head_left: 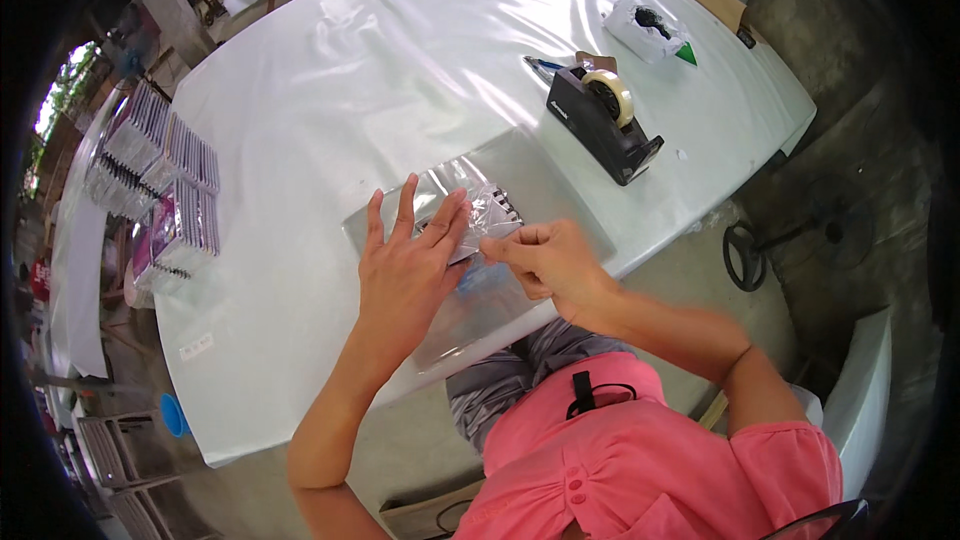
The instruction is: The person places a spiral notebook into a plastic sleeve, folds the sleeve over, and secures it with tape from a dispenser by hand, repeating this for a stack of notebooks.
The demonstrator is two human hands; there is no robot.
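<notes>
A small spiral-bound notebook [494,210] in shiny clear plastic lies near the table's front edge, its black coil toward the right. My left hand [405,270] rests over it with fingers stretched and spread, covering much of its left side. At the notebook's near right edge, my right hand [560,262] is closed in a pinch on the clear plastic wrapper. Underneath are large flat clear plastic sheets [530,165]. How the wrapper is folded under my fingers is hidden.
A black tape dispenser [590,130] with a roll of tape stands to the right, beyond the sheets. Stacks of wrapped spiral notebooks [180,230] are at the table's left edge. Farther back lies a white plastic packet [640,28]. A blue bucket [174,415] is below, left.
</notes>
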